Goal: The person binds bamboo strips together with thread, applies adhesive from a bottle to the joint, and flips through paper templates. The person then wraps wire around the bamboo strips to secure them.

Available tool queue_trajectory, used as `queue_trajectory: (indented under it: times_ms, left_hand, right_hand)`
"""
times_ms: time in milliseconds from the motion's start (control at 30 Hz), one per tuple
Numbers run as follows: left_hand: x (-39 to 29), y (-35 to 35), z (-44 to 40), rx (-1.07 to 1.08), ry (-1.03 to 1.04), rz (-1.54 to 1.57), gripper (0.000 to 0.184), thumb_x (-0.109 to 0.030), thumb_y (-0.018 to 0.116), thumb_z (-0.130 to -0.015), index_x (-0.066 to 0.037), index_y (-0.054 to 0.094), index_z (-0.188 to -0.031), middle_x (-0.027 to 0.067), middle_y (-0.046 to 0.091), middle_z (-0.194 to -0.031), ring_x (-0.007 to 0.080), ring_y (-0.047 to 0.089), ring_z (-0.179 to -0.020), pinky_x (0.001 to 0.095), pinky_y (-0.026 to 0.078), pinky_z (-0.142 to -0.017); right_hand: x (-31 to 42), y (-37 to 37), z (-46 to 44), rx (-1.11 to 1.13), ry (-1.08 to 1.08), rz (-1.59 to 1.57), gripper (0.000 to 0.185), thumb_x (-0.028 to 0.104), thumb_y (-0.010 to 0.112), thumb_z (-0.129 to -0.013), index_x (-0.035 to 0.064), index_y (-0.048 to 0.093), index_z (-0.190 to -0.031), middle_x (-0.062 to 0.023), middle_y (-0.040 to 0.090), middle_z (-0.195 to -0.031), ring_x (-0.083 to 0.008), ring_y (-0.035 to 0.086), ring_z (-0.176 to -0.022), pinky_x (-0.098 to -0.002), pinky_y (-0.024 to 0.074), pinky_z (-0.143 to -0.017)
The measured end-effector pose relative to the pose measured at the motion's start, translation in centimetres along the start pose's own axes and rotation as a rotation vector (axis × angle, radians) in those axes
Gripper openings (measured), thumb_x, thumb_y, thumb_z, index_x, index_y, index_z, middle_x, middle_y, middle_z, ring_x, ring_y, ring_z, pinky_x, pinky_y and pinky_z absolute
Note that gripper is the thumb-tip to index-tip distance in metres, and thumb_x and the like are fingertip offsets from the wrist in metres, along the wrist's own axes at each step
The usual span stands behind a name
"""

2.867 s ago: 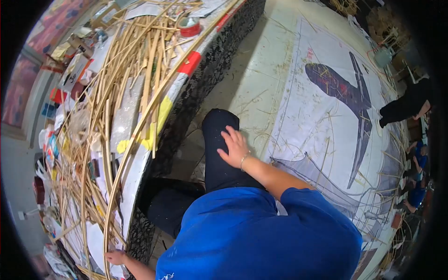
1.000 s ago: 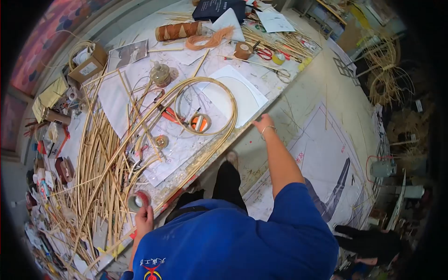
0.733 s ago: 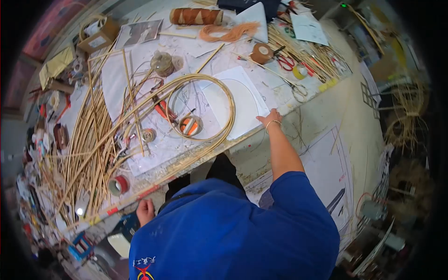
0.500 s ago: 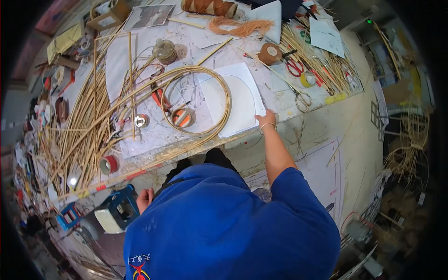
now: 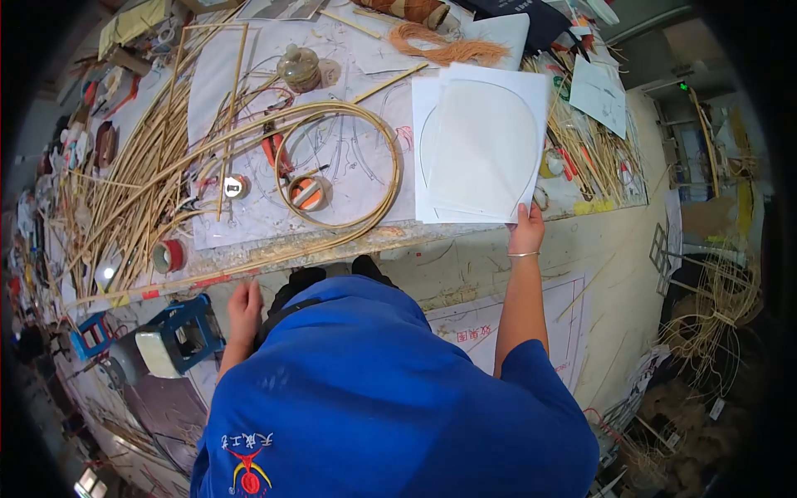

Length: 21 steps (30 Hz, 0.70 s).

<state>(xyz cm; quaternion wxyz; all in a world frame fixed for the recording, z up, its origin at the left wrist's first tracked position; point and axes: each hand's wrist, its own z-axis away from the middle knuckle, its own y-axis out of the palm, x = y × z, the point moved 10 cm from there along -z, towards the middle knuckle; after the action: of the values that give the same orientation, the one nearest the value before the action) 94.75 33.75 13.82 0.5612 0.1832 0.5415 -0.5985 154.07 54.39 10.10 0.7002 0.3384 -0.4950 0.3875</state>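
Note:
My right hand (image 5: 525,230) pinches the lower right corner of several white paper sheets (image 5: 481,141), which bear a drawn curved outline and overlap above the table's front part. My left hand (image 5: 245,305) hangs in front of the table edge, fingers curled, with nothing visible in it. Left of the sheets lies a coil of thin bamboo strips (image 5: 397,170), around part of a roll of tape (image 5: 305,192). Red-handled pliers (image 5: 276,153) lie at the coil's left side. A glass jar (image 5: 299,69) stands behind the coil.
Bamboo strips (image 5: 137,187) pile up on the table's left, near a red tape roll (image 5: 168,256). More strips and a printed sheet (image 5: 598,95) lie at the right. A blue stool (image 5: 184,332) stands on the floor at the lower left. Large paper (image 5: 531,311) covers floor below the table.
The paper sheets have moved right, held in my right hand, and now cover the scissors and brown roll. My left hand has come forward, nearer the table edge. The view has shifted along the table.

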Motion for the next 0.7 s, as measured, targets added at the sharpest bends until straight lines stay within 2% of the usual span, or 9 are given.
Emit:
queue_trajectory:
  times_ms: [133, 200, 267, 333, 433, 500, 600, 667, 700]
  left_hand:
    - [-3.3, 6.5, -3.5, 0.192, -0.057, 0.172, 0.024, -0.022, 0.049, -0.093, -0.002, 0.055, -0.081, 0.0027, 0.057, -0.070, 0.0095, 0.053, -0.062, 0.0240, 0.045, -0.059]
    - [-4.4, 11.2, -4.7, 0.386, -0.149, 0.397, 0.028, -0.028, 0.047, -0.095, -0.001, 0.056, -0.097, 0.0056, 0.061, -0.086, 0.0128, 0.058, -0.079, 0.0259, 0.048, -0.072]
    - [-8.2, 14.7, -4.1, 0.545, -0.192, 0.581, 0.037, -0.033, 0.044, -0.095, 0.000, 0.053, -0.110, 0.0080, 0.061, -0.100, 0.0151, 0.057, -0.094, 0.0293, 0.045, -0.082]
    - [-8.7, 17.7, -4.5, 0.634, -0.213, 0.815, 0.042, -0.034, 0.044, -0.095, 0.001, 0.051, -0.116, 0.0093, 0.060, -0.106, 0.0163, 0.056, -0.098, 0.0304, 0.043, -0.088]
    - [-10.3, 18.7, -4.1, 0.591, -0.398, 0.723, 0.040, -0.029, 0.048, -0.094, 0.005, 0.051, -0.116, 0.0107, 0.060, -0.108, 0.0177, 0.057, -0.097, 0.0308, 0.042, -0.091]
    - [-7.2, 19.2, -5.6, 0.538, -0.377, 0.672, 0.039, -0.024, 0.050, -0.093, 0.004, 0.048, -0.120, 0.0114, 0.058, -0.113, 0.0189, 0.055, -0.103, 0.0318, 0.041, -0.094]
    - [-2.2, 19.1, -7.1, 0.431, -0.398, 0.651, 0.035, -0.017, 0.053, -0.091, 0.005, 0.048, -0.119, 0.0128, 0.059, -0.110, 0.0204, 0.057, -0.099, 0.0334, 0.043, -0.090]
    - [0.4, 18.3, -7.5, 0.388, -0.433, 0.635, 0.034, -0.017, 0.054, -0.090, 0.005, 0.051, -0.116, 0.0128, 0.061, -0.105, 0.0203, 0.059, -0.092, 0.0328, 0.046, -0.083]
    - [2.1, 17.9, -7.8, 0.376, -0.465, 0.585, 0.032, -0.015, 0.053, -0.091, 0.005, 0.050, -0.115, 0.0126, 0.061, -0.107, 0.0227, 0.060, -0.095, 0.0349, 0.047, -0.085]
  right_hand:
    - [-2.8, 4.9, 3.1, 0.272, 0.149, -0.298, 0.018, 0.013, 0.045, -0.094, 0.0042, 0.052, -0.108, -0.0072, 0.062, -0.100, -0.0177, 0.061, -0.088, -0.0313, 0.0512, -0.075]
    - [-4.1, 7.7, 5.6, 0.347, 0.212, -0.393, 0.021, 0.014, 0.043, -0.095, 0.0036, 0.052, -0.111, -0.0069, 0.061, -0.106, -0.0190, 0.061, -0.092, -0.0326, 0.0505, -0.079]
    - [-5.4, 9.9, 7.3, 0.380, 0.229, -0.389, 0.022, 0.014, 0.042, -0.095, 0.0036, 0.052, -0.111, -0.0071, 0.060, -0.107, -0.0187, 0.060, -0.094, -0.0335, 0.0498, -0.081]
    - [-6.6, 11.7, 8.9, 0.398, 0.250, -0.368, 0.022, 0.015, 0.042, -0.095, 0.0035, 0.052, -0.111, -0.0072, 0.060, -0.107, -0.0185, 0.060, -0.093, -0.0335, 0.0498, -0.081]
    - [-7.7, 13.0, 10.2, 0.404, 0.267, -0.291, 0.022, 0.015, 0.042, -0.095, 0.0028, 0.053, -0.110, -0.0074, 0.061, -0.104, -0.0177, 0.061, -0.090, -0.0322, 0.0505, -0.077]
    - [-9.4, 13.0, 9.9, 0.402, 0.267, -0.219, 0.022, 0.015, 0.043, -0.095, 0.0020, 0.054, -0.109, -0.0072, 0.062, -0.101, -0.0165, 0.061, -0.086, -0.0310, 0.0506, -0.074]
    - [-10.7, 10.4, 7.9, 0.248, 0.117, 0.211, 0.022, 0.015, 0.044, -0.095, 0.0011, 0.056, -0.106, -0.0057, 0.062, -0.095, -0.0138, 0.060, -0.080, -0.0281, 0.0496, -0.069]
    - [-12.7, 7.7, 6.0, 0.167, 0.149, 0.148, 0.021, 0.014, 0.045, -0.094, 0.0013, 0.055, -0.107, -0.0056, 0.062, -0.094, -0.0124, 0.058, -0.078, -0.0264, 0.0479, -0.065]
    - [-12.9, 6.6, 5.2, 0.127, 0.164, 0.117, 0.020, 0.014, 0.046, -0.094, 0.0014, 0.055, -0.107, -0.0055, 0.061, -0.094, -0.0117, 0.057, -0.076, -0.0256, 0.0470, -0.063]
